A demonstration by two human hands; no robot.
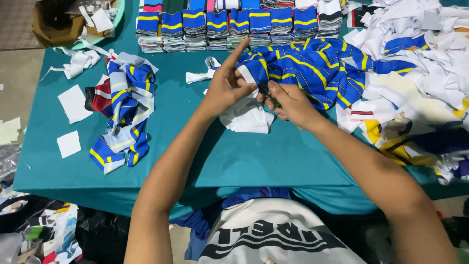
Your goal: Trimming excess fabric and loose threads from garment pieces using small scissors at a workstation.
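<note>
Teal table (pixel 254 161) fills the view. At 1–3 o'clock: big heap of white, blue and yellow fabric scraps (pixel 420 73). At 12 o'clock: row of folded blue-and-yellow striped knit bands (pixel 229 27), stacked side by side along the far edge. Centre, toward 1 o'clock: loose pile of blue striped knit pieces (pixel 312 68). At 9 o'clock: smaller pile of the same striped pieces (pixel 124 112), white paper squares (pixel 73 102) just beside it. Left hand (pixel 225 88): grip pinching a white fabric piece (pixel 249 115) at dead centre, index finger pointing up. Right hand (pixel 290 102): grip closed around small green-handled snips (pixel 271 98), touching the same white piece.
</note>
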